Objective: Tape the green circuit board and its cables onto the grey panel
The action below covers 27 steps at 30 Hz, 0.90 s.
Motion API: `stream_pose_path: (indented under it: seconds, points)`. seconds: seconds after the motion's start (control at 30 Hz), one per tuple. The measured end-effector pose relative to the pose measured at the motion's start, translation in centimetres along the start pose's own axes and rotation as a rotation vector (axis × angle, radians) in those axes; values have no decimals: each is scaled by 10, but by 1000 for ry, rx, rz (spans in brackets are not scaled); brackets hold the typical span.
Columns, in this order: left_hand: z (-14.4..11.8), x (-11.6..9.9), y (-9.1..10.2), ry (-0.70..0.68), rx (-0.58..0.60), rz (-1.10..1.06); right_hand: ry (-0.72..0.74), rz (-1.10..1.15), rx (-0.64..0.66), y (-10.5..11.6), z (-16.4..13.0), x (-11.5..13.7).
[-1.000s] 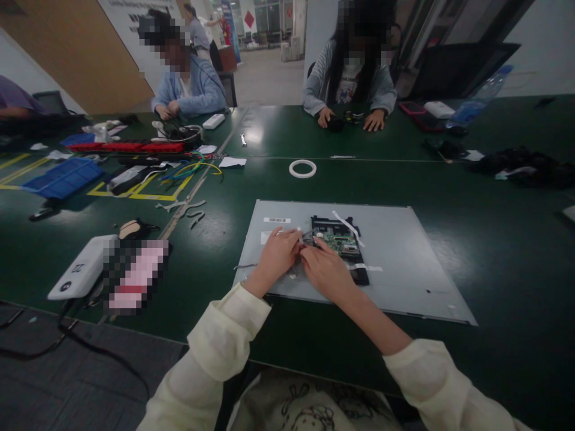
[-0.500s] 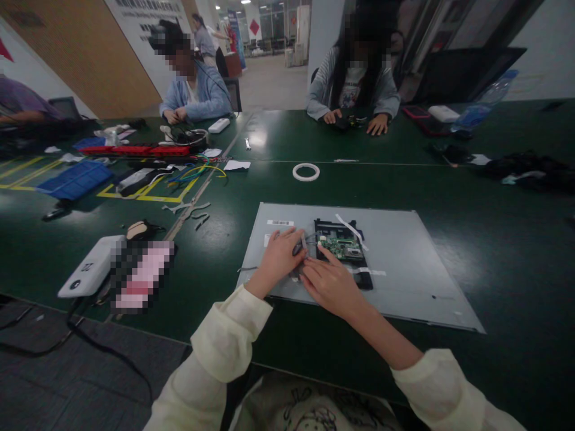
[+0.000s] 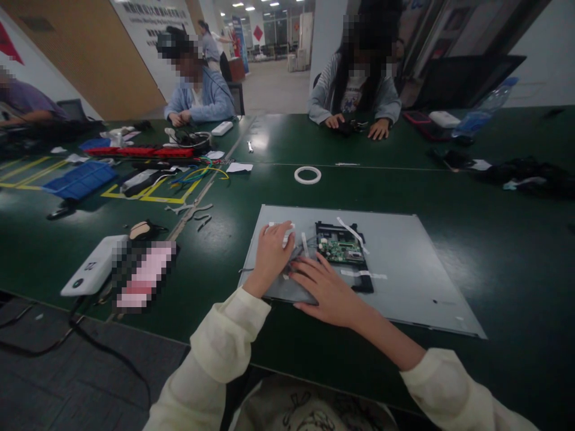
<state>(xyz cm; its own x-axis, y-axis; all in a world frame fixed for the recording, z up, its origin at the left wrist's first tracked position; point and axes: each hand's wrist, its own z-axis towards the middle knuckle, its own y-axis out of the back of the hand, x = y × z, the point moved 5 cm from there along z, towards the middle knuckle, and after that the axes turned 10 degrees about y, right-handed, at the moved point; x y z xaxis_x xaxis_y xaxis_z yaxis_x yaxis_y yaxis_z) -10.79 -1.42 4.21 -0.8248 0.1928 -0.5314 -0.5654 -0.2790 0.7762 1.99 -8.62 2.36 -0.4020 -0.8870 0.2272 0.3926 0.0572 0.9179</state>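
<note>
Dark green and glossy, the desk (image 3: 449,191) runs across a workshop hall, with two co-workers seated along its far edge at 11 and 12 o'clock. At the centre lies a flat grey panel (image 3: 404,257), back side up, carrying a black-framed green circuit board (image 3: 341,248) with white tape strips (image 3: 354,230) just beside it. The left hand (image 3: 272,254) rests on the panel's 9 o'clock area, fingers curled down onto thin cables (image 3: 299,254) beside the board; whether its grip pinches anything I cannot tell. The right hand (image 3: 326,290) lies palm down and spread flat at the panel's 7 o'clock edge, fingertips near the same cables, its grip loose and holding nothing. Beyond the panel at 12 o'clock sits a white tape ring (image 3: 308,175). Off toward 9 o'clock lie a white power pack (image 3: 90,274), coloured wires (image 3: 197,173) and a blue tray (image 3: 78,179).
</note>
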Motion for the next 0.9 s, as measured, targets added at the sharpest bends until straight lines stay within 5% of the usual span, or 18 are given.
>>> stream_pose_path:
  seconds: [0.3,0.9]
  points:
    - [-4,2,5,19,-112,21,-126,-101,22,0,-3,-22]
    - [-8,-3,9,-6,-62,10,-515,-414,13,25,-68,-119]
